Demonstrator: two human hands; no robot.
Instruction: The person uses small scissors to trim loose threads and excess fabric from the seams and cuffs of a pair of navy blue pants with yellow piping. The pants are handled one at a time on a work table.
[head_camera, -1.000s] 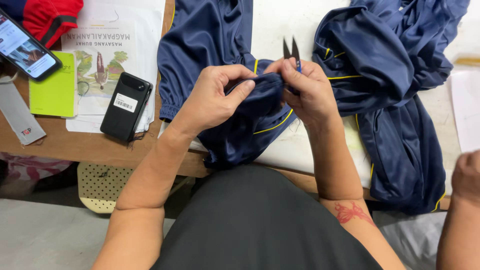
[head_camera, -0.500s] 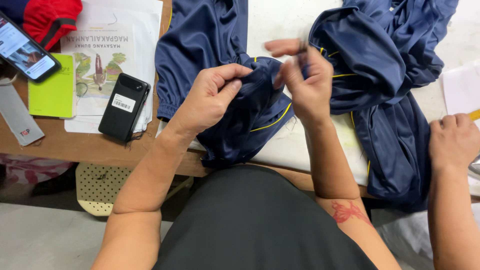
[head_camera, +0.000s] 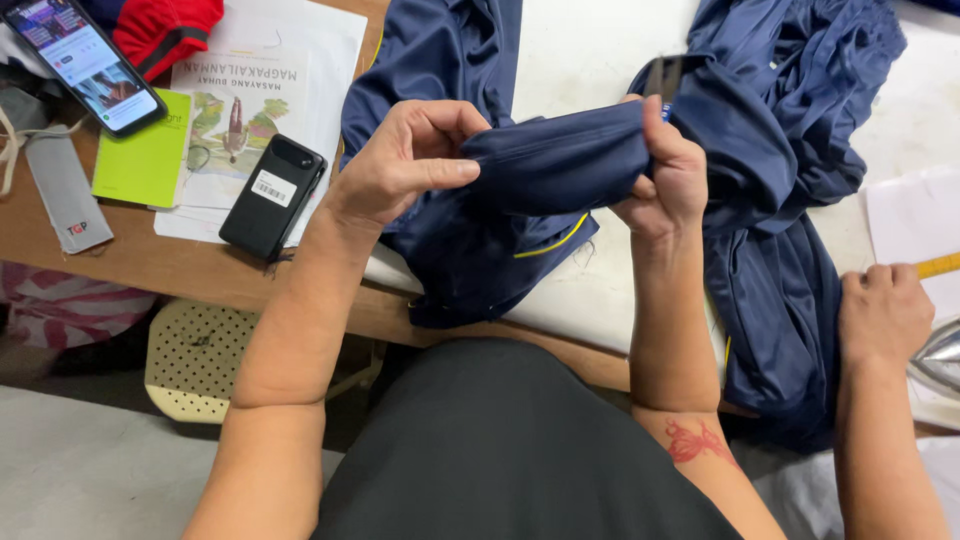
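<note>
Both hands are pinching a fold of the navy garment (head_camera: 560, 165) and stretching it taut between them. The left hand (head_camera: 405, 165) is closing thumb against fingers on the fold's left end, and the right hand (head_camera: 665, 175) is clamping the right end, thumb on top; a small dark tool (head_camera: 662, 75) is sticking up behind its fingers, but how it is held cannot be told. The rest of the garment, with its thin yellow piping (head_camera: 552, 240), is hanging below the grip over the table edge (head_camera: 300, 290). Beyond the right hand, a second navy heap (head_camera: 790, 130) is lying. Left of the left hand, a black phone (head_camera: 273, 197) is resting on papers (head_camera: 300, 60). Another person's hand (head_camera: 882, 315) is resting at the far right.
</note>
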